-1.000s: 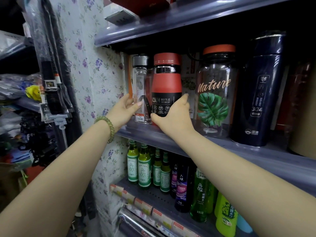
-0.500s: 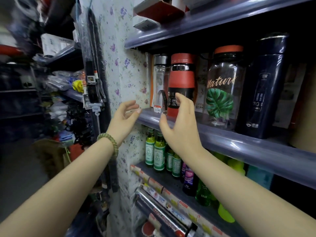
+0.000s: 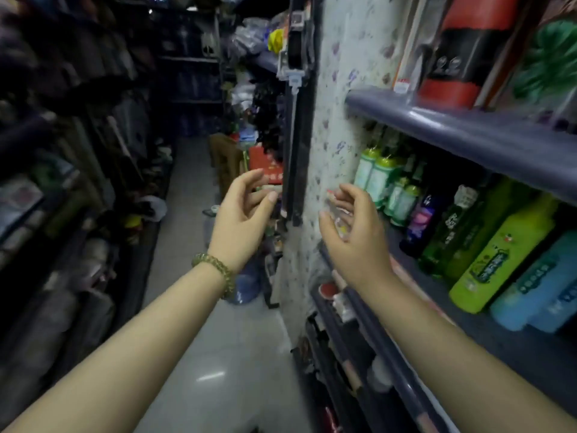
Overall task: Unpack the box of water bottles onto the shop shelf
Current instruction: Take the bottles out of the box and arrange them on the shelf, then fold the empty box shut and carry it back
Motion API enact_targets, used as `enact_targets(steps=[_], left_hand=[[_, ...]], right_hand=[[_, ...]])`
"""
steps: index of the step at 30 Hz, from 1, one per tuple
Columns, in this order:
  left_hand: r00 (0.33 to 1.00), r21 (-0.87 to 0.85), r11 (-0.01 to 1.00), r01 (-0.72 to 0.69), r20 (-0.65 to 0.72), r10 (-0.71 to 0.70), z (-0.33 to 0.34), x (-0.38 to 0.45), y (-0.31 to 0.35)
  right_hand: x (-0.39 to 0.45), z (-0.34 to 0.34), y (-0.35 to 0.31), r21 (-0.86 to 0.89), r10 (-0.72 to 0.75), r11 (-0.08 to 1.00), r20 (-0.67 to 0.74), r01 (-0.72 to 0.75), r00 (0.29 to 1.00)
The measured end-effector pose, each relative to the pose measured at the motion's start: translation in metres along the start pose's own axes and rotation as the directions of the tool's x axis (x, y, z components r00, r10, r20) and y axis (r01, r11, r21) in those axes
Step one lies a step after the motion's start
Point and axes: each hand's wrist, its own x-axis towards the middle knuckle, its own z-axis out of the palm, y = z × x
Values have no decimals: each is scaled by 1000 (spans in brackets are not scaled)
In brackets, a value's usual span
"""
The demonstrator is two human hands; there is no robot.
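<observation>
The red and black water bottle [image 3: 459,54] stands on the grey shelf [image 3: 462,132] at the upper right, next to a clear bottle with a green leaf print [image 3: 549,67]. My left hand [image 3: 242,220], with a green bead bracelet on the wrist, hangs in mid-air over the aisle, fingers apart and empty. Beside it, my right hand [image 3: 356,232] is also empty with curled, parted fingers, in front of the flowered shelf end panel [image 3: 331,126]. Both hands are well below and left of the grey shelf. The view is blurred.
Green, purple and blue drink bottles [image 3: 487,245] fill the lower shelf at right. A narrow tiled aisle [image 3: 218,354] runs ahead, with dark stocked shelves [image 3: 56,182] on the left and goods piled at its far end. Hanging packets [image 3: 293,42] cover the panel's edge.
Both hands have let go of the red bottle and drawn back down and left from the shelf. The view has swung left toward the aisle.
</observation>
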Motion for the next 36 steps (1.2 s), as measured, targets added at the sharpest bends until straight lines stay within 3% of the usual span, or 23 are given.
enact_targets(steps=[4,11,17,22,28,33,36], left_hand=[[991,119,990,74,-119,-60,-40,-67,-41],[934,182,950,254,-300,-192,-98,-174,-128],[871,201,895,398,-389,-300,-122,-261,-217],[785,155,824,545,-439,-437,-132,-328,-310],[667,150,697,701,-482,-568,-123,-426,-458],[612,295,548,783,-528,-589,-122,-517,-579],[605,378,475,795,-565,-561,-131,-561,-632]], right_hand=[[-55,44,23,40,-7,999,147,1,989],[-146,121,68,158,70,977,383,-140,921],[-224,186,126,106,167,959,542,-264,824],[-299,245,187,61,285,918,588,-393,757],[-408,306,300,-11,343,899,639,-437,689],[-491,337,406,-138,391,901,669,-412,632],[-524,355,463,-196,402,908,657,-371,637]])
